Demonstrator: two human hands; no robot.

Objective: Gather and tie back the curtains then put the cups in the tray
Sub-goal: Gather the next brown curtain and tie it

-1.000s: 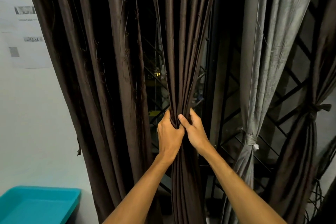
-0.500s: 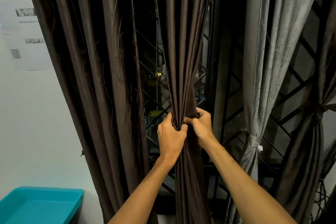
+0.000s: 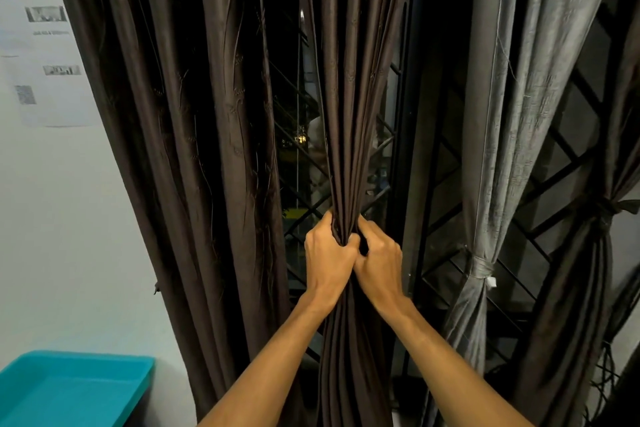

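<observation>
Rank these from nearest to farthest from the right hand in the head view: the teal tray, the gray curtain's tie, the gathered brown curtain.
1. The gathered brown curtain, gripped in the right hand itself.
2. The gray curtain's tie, off to its right.
3. The teal tray, far away at lower left.

Dark brown curtain (image 3: 349,114), glossy, bunched into a narrow upright bundle, squeezed tight at mid-height. Loose brown panel (image 3: 207,149) hanging to its left; grey curtain (image 3: 502,114) tied at right. Teal tray (image 3: 69,399) low at bottom left.
</observation>
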